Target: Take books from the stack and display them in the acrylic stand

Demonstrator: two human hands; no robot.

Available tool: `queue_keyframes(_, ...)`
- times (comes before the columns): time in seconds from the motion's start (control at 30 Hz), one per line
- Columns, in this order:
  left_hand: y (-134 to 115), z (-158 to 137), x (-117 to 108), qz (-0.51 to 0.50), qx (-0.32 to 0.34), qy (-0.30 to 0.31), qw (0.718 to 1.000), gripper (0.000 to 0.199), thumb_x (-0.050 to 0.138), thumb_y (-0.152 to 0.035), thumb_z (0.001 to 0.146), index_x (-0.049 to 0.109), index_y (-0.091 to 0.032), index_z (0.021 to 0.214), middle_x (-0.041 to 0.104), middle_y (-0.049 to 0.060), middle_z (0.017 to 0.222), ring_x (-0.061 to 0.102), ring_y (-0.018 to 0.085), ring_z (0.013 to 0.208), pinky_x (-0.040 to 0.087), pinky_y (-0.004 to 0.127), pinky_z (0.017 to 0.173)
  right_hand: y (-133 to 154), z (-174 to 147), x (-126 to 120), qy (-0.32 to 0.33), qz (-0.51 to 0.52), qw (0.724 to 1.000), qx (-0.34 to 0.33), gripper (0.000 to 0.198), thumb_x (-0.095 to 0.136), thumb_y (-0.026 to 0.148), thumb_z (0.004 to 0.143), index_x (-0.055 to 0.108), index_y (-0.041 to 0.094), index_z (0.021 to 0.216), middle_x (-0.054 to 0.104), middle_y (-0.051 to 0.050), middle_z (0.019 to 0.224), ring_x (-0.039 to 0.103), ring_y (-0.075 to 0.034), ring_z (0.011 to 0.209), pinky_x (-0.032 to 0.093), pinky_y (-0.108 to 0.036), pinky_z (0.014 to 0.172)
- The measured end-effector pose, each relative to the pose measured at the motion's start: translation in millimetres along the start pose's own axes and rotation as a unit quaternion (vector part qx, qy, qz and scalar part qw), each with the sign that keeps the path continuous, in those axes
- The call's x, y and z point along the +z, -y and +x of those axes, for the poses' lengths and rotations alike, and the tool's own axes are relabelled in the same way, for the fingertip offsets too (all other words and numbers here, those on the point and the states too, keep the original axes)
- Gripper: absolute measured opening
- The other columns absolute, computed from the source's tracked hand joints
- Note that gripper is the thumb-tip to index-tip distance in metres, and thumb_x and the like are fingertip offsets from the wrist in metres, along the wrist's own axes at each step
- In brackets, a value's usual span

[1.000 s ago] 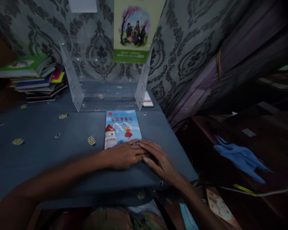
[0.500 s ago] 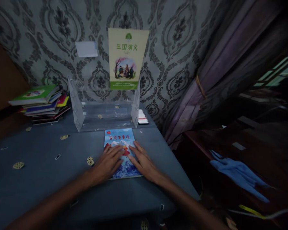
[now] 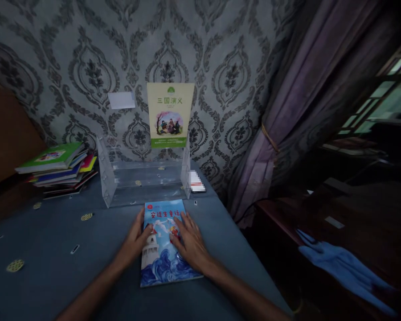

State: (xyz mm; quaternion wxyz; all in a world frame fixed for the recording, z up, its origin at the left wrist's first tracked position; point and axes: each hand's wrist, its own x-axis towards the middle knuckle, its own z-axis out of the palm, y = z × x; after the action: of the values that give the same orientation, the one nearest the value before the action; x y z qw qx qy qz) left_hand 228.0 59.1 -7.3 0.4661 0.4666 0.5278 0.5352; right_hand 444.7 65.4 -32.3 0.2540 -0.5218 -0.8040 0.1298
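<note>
Blue storybook (image 3: 163, 261) flat on surface (image 3: 53, 290), near side of clear rack (image 3: 107, 183). Left hand (image 3: 135, 236) at left edge, right hand (image 3: 192, 243) over right side, fingers apart on both; likely steadying it.

The storybook (image 3: 161, 249) has a sky-blue cover with red lettering, a white tower and swirling deep-blue waves; the surface (image 3: 96, 240) is dull blue, scattered with yellow, dark-spotted shapes and small black-and-white marks; the rack (image 3: 106, 178) is clear and colourless; the upright book (image 3: 169, 113) is pale yellow-green with green lettering, a pink-blossom picture and a green bottom band; the book stack (image 3: 63, 162) shows green, blue, yellow and pink; the wall (image 3: 220, 35) is grey with darker scrolling medallions; the curtain (image 3: 287, 102) is dusky purple, its tie (image 3: 270, 137) tan; the cloth (image 3: 344, 267) is plain blue.
</note>
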Motion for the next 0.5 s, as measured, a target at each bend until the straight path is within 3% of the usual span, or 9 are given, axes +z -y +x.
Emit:
queue_keyframes(0.13, -19, 9, 1, -0.156, -0.14, -0.109, 0.972, 0.042, 0.078, -0.019, 0.077, 0.06, -0.021, 0.115, 0.073, 0.01, 0.111, 0.071, 0.025, 0.106, 0.059, 0.035, 0.088, -5, -2, 3, -0.008, 0.016, 1.0, 0.003, 0.056, 0.051, 0.044, 0.097, 0.052, 0.017, 0.146, 0.038, -0.019, 0.16, 0.031, -0.039, 0.15, 0.035, -0.06, 0.117)
queue_keyframes(0.23, -30, 6, 11, -0.2, -0.21, -0.057, 0.955, 0.022, 0.073, -0.018, 0.081, 0.063, -0.016, 0.1, 0.075, 0.009, 0.087, 0.075, 0.024, 0.082, 0.061, 0.031, 0.068, -9, -4, 7, -0.02, 0.038, 0.999, -0.004, 0.055, 0.052, 0.043, 0.097, 0.052, 0.019, 0.146, 0.038, -0.017, 0.16, 0.032, -0.038, 0.149, 0.035, -0.06, 0.118)
queue_keyframes(0.3, -33, 1, 22, -0.205, -0.221, -0.033, 0.953, 0.02, 0.071, -0.022, 0.083, 0.064, -0.015, 0.1, 0.075, 0.008, 0.08, 0.075, 0.024, 0.07, 0.06, 0.03, 0.06, -11, -6, 9, -0.02, 0.054, 0.998, -0.012, 0.055, 0.052, 0.043, 0.098, 0.05, 0.021, 0.148, 0.037, -0.016, 0.161, 0.031, -0.037, 0.15, 0.035, -0.06, 0.118)
queue_keyframes(0.37, -31, -2, 33, -0.203, -0.219, -0.048, 0.953, 0.024, 0.072, -0.027, 0.084, 0.063, -0.017, 0.104, 0.075, 0.006, 0.074, 0.073, 0.023, 0.06, 0.059, 0.031, 0.056, -12, -8, 11, -0.023, 0.07, 0.997, -0.011, 0.056, 0.053, 0.045, 0.097, 0.049, 0.024, 0.149, 0.036, -0.014, 0.162, 0.031, -0.037, 0.15, 0.034, -0.061, 0.118)
queue_keyframes(0.5, -14, 0, 40, -0.205, -0.228, -0.052, 0.95, 0.032, 0.075, -0.042, 0.082, 0.063, -0.019, 0.101, 0.074, 0.005, 0.071, 0.072, 0.024, 0.056, 0.058, 0.032, 0.053, -11, -9, 11, -0.032, 0.115, 0.993, 0.014, 0.057, 0.052, 0.048, 0.098, 0.048, 0.027, 0.15, 0.036, -0.011, 0.162, 0.031, -0.036, 0.15, 0.033, -0.06, 0.12)
